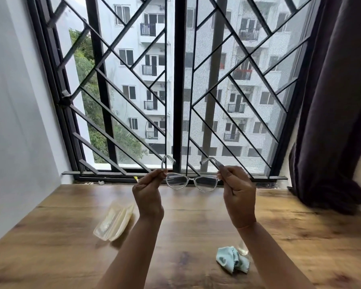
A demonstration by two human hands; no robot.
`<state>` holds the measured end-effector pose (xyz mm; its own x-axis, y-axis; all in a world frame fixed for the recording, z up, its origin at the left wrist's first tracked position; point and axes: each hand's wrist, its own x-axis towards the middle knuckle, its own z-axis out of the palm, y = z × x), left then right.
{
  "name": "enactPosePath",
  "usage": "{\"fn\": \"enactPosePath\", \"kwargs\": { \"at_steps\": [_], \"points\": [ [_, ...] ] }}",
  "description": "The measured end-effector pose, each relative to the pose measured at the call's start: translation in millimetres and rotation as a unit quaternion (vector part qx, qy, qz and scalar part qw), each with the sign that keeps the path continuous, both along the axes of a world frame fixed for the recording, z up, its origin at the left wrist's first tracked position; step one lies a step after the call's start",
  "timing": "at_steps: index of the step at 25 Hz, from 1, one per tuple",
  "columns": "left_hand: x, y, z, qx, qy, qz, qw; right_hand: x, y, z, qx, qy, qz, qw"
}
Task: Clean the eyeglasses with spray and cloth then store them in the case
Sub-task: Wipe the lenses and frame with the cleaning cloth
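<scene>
Clear-framed eyeglasses [193,182] are held up in front of the window, temples unfolded and pointing away from me. My left hand [148,195] pinches the frame at its left hinge. My right hand [239,193] pinches it at the right hinge. A pale yellow case [115,222] lies open on the wooden table [71,247], to the left of my left forearm. A crumpled light blue cloth [231,260] lies near the front, beside my right forearm. Behind that forearm a small clear spray bottle [243,248] is mostly hidden.
A barred window [175,90] with a mesh screen runs along the table's far edge. A dark curtain [333,122] hangs at the right and reaches down to the table's corner. A white wall [13,122] closes the left side.
</scene>
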<state>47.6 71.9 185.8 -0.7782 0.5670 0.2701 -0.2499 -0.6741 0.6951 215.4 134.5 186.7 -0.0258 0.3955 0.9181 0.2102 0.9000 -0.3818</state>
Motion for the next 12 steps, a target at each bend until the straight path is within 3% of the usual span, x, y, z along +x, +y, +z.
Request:
{"fn": "enactPosePath", "kwargs": {
  "at_steps": [7, 12],
  "points": [
    [4.2, 0.5, 4.0, 0.002, -0.003, -0.003, 1.000, 3.7, 2.5, 10.6, 0.056, -0.116, -0.061, 0.990],
    [4.4, 4.2, 3.9, -0.011, -0.016, -0.002, 1.000, 4.2, 2.8, 13.8, 0.052, -0.145, -0.077, 0.985]
  ]
}}
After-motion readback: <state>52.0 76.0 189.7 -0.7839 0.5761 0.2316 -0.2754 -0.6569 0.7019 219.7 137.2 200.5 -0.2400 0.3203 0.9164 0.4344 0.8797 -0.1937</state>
